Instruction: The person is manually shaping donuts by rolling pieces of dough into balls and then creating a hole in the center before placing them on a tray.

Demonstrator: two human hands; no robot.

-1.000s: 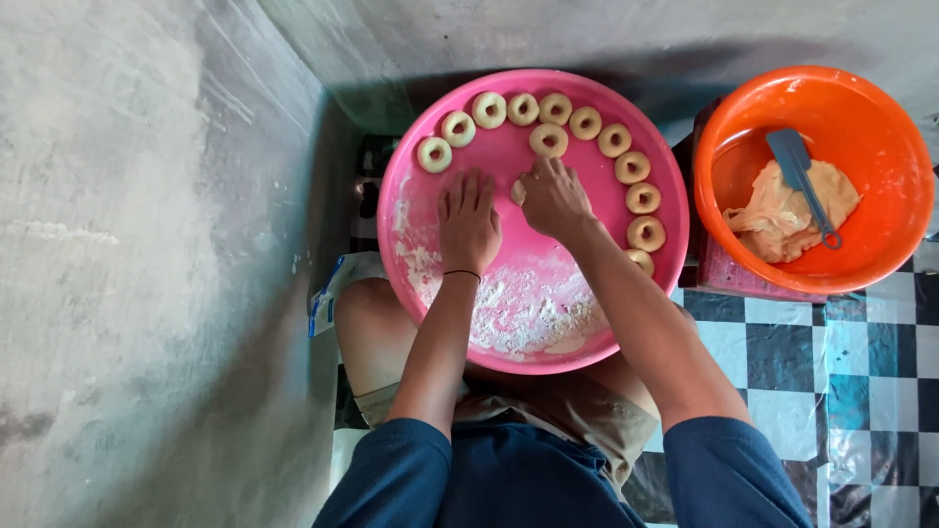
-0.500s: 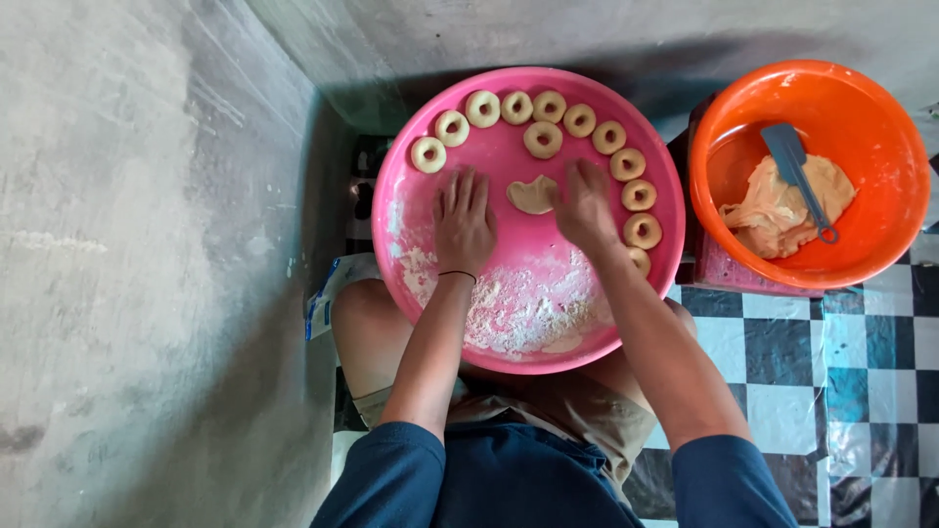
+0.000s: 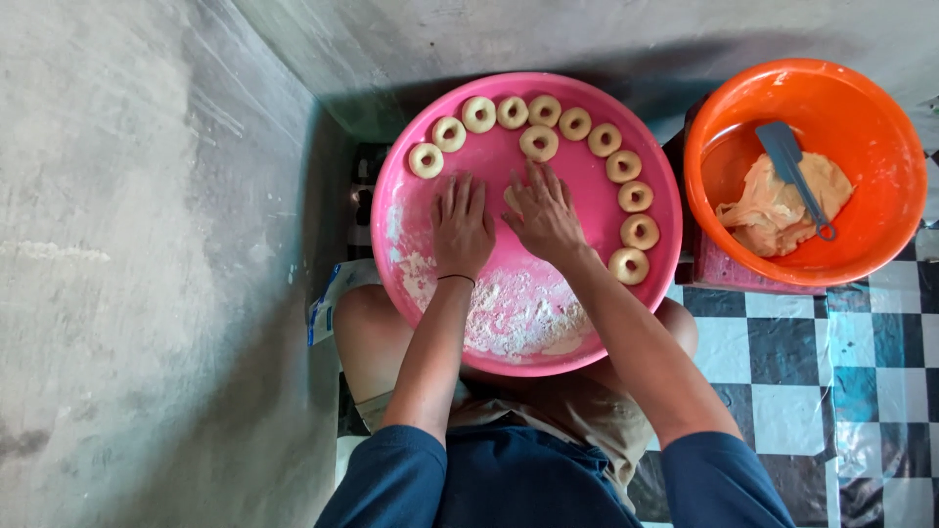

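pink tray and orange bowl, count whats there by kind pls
dough rings on the pink tray: 10
flat dough piece under the right hand: 1
flour pile: 1
dough lump in the orange bowl: 1
blue spatula: 1
total: 14

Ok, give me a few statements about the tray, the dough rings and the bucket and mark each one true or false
1. Both hands rest flat on the pink tray. True: left hand, right hand.
2. The dough rings are stacked in the middle. False: they curve along the far and right rim.
3. The orange bucket is empty. False: it holds dough and a blue spatula.
4. Loose flour lies on the tray's near side. True.
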